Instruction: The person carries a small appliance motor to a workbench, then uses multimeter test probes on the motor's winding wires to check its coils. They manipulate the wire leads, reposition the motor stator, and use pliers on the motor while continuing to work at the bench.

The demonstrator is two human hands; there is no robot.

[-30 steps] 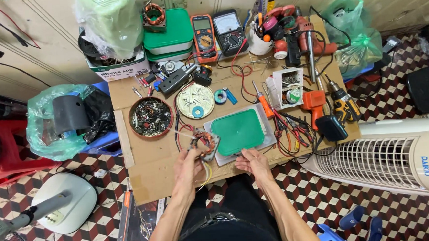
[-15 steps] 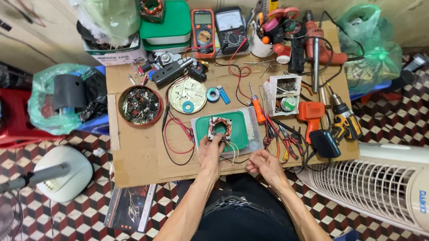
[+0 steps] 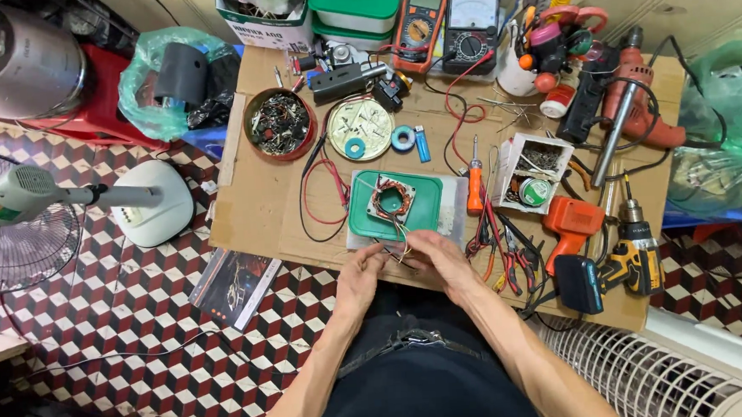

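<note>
Head view, looking straight down on a low cardboard-topped work table (image 3: pixel 253 215). I saw both hands brought together at the table's near edge: the left hand (image 3: pixel 362 272) lay with its fingers curled inward, and the right hand (image 3: pixel 438 260) sat just beside it, fingers bent over the same spot. Between the fingertips ran a few thin lead wires (image 3: pixel 401 247), which both hands appeared to pinch; how firmly each closed on them I could not tell. The wires led up to a copper-wound motor stator (image 3: pixel 390 200), which rested on a green tray (image 3: pixel 422 218) directly beyond the hands, not touched by either. A red and a black test lead (image 3: pixel 319 194) looped on the cardboard to the left of the tray. An orange-handled screwdriver (image 3: pixel 475 186) lay just right of the tray, with a cluster of pliers (image 3: pixel 509 252) nearer the right hand. Farther back stood a round tin of small metal parts (image 3: pixel 279 123), a pale round plate (image 3: pixel 360 129), two rolls of tape (image 3: pixel 402 138), a blue lighter (image 3: pixel 422 144), an orange multimeter (image 3: pixel 420 21) and a black analogue meter (image 3: pixel 472 25). To the right were a small white box (image 3: pixel 538 170), a red corded drill (image 3: pixel 637 110) and a yellow cordless drill (image 3: pixel 634 254). A white pedestal fan (image 3: pixel 24 210) stood on the patterned floor at left.
</note>
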